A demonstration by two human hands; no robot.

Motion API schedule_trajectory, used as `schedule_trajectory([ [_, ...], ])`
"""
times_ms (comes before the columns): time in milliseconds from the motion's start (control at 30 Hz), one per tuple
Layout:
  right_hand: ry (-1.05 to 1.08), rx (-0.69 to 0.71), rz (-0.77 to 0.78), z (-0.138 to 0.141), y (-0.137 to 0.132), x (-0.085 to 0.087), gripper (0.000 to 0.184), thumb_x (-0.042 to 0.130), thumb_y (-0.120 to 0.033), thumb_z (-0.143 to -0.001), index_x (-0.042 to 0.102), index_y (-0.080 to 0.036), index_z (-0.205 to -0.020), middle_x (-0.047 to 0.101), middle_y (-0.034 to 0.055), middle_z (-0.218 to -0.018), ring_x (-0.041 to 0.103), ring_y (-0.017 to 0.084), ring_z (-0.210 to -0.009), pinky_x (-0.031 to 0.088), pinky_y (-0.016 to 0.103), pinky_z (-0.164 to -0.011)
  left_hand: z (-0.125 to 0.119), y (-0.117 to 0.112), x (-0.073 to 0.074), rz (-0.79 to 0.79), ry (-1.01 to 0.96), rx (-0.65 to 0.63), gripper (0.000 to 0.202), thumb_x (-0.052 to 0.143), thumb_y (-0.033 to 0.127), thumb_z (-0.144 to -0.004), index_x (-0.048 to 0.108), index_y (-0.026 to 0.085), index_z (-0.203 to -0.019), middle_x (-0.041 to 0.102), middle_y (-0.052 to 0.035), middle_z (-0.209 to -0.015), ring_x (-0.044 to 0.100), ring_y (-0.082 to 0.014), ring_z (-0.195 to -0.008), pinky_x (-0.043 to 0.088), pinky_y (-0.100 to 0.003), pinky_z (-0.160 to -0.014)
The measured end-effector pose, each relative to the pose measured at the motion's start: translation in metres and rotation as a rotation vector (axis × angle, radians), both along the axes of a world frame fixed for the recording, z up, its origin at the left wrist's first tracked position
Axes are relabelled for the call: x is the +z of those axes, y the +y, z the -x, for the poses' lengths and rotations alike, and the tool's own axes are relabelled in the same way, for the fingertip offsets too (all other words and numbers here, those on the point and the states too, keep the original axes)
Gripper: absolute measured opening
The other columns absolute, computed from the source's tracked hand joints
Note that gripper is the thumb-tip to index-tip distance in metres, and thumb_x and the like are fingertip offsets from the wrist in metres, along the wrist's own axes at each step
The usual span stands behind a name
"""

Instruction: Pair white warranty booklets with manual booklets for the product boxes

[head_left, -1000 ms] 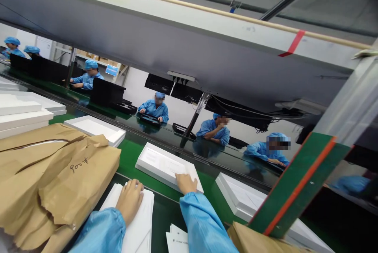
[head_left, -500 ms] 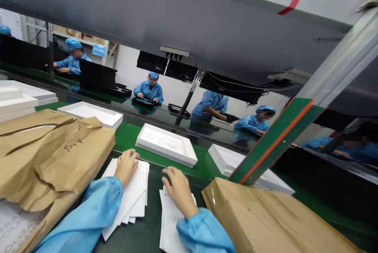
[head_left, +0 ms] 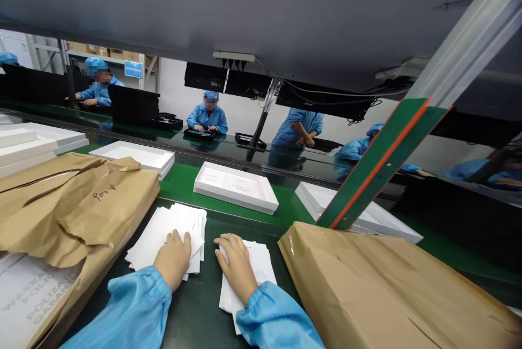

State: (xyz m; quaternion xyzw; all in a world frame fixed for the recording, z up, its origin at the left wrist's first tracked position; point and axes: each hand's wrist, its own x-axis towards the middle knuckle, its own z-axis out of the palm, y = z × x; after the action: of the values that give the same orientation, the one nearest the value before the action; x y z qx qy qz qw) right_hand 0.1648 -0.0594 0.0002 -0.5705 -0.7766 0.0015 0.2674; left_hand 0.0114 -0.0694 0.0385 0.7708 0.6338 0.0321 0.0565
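Dark-green bench: fanned paper stack near far edge, left hand atop, pinch can't tell. Smaller leaflet stack, same edge, right hand over it, fingers loose. Probably light, floppy, slippery, creasable; take loose corners.

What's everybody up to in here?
Someone in blue sleeves has their left hand on a loose pile of white papers and their right hand over a second pile. Just beyond, a white box holds printed papers. Brown paper parcels flank both piles. Across the line, co-workers in blue sit or stand.
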Motion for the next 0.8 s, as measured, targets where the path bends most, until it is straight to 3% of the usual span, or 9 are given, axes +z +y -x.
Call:
schedule_trajectory([
  [100,0.031,0.024,0.007,-0.001,-0.001,0.000,0.022,0.041,-0.015,-0.072,0.053,-0.021,-0.089,0.052,0.0066,-0.095,0.041,0.020,-0.095,0.034,0.036,-0.080,0.003,0.004,0.000,-0.044,0.000,-0.030,0.035,0.027,-0.001,-0.069,0.049,0.005,-0.096,0.054,-0.0225,-0.088,0.054,-0.0262,-0.080,0.040,-0.033,-0.062],
  [233,0.130,0.065,-0.020,-0.008,0.003,-0.002,0.023,0.039,-0.014,-0.072,0.051,-0.019,-0.090,0.053,0.0069,-0.092,0.044,0.019,-0.091,0.036,0.034,-0.078,0.027,0.014,0.022,-0.146,-0.042,0.011,0.024,0.027,0.018,-0.077,0.046,0.014,-0.091,0.058,-0.0122,-0.067,0.056,-0.0246,-0.065,0.039,-0.033,-0.056],
  [333,0.239,0.077,-0.041,-0.017,0.007,0.002,0.023,0.039,-0.015,-0.072,0.051,-0.018,-0.091,0.052,0.0076,-0.092,0.044,0.019,-0.091,0.035,0.034,-0.080,0.045,0.015,0.046,-0.307,-0.236,0.125,0.027,0.021,0.034,-0.079,0.042,0.019,-0.084,0.055,-0.0057,-0.062,0.055,-0.0231,-0.061,0.037,-0.031,-0.054],
  [400,0.345,0.069,-0.015,-0.022,0.008,0.009,0.021,0.041,-0.018,-0.071,0.052,-0.018,-0.089,0.052,0.0078,-0.093,0.043,0.020,-0.093,0.033,0.036,-0.082,0.051,0.016,0.053,-0.381,-0.443,0.151,0.027,0.020,0.037,-0.078,0.040,0.020,-0.076,0.051,-0.0015,-0.059,0.053,-0.0199,-0.059,0.035,-0.028,-0.054],
  [533,0.776,0.153,0.283,-0.022,0.002,0.030,0.024,0.042,-0.030,-0.073,0.046,-0.019,-0.094,0.054,0.0067,-0.090,0.048,0.018,-0.088,0.038,0.032,-0.074,0.043,0.029,0.030,-0.317,-0.944,0.035,0.026,0.027,0.040,-0.076,0.037,0.019,-0.063,0.045,0.0026,-0.059,0.049,-0.0144,-0.060,0.036,-0.023,-0.055],
  [600,0.932,0.246,0.498,-0.016,-0.002,0.036,0.027,0.043,-0.035,-0.072,0.043,-0.018,-0.094,0.055,0.0037,-0.076,0.052,0.015,-0.074,0.041,0.025,-0.057,0.032,0.035,0.009,-0.179,-1.218,-0.010,0.026,0.031,0.041,-0.075,0.038,0.019,-0.065,0.047,0.0030,-0.060,0.049,-0.0131,-0.060,0.037,-0.022,-0.054],
  [667,0.944,0.283,0.646,-0.009,-0.005,0.037,0.028,0.047,-0.036,-0.069,0.045,-0.016,-0.089,0.050,-0.0017,-0.057,0.048,0.010,-0.051,0.032,0.018,-0.039,0.021,0.039,-0.007,-0.024,-1.462,-0.049,0.024,0.033,0.041,-0.074,0.041,0.018,-0.072,0.052,0.0022,-0.065,0.051,-0.0124,-0.060,0.038,-0.022,-0.054],
  [733,0.916,0.241,0.662,-0.004,-0.006,0.034,0.027,0.050,-0.036,-0.067,0.047,-0.015,-0.083,0.041,-0.0067,-0.045,0.036,0.006,-0.037,0.021,0.016,-0.032,0.014,0.038,-0.017,0.150,-1.627,-0.105,0.025,0.037,0.041,-0.073,0.042,0.019,-0.083,0.056,0.0003,-0.071,0.053,-0.0121,-0.060,0.039,-0.022,-0.052],
  [800,0.924,0.181,0.581,-0.003,-0.003,0.031,0.025,0.049,-0.036,-0.067,0.047,-0.015,-0.082,0.037,-0.0085,-0.043,0.031,0.004,-0.034,0.019,0.016,-0.031,0.011,0.036,-0.021,0.362,-1.660,-0.170,0.031,0.043,0.040,-0.070,0.042,0.018,-0.092,0.058,-0.0027,-0.075,0.055,-0.0122,-0.057,0.039,-0.021,-0.048],
])
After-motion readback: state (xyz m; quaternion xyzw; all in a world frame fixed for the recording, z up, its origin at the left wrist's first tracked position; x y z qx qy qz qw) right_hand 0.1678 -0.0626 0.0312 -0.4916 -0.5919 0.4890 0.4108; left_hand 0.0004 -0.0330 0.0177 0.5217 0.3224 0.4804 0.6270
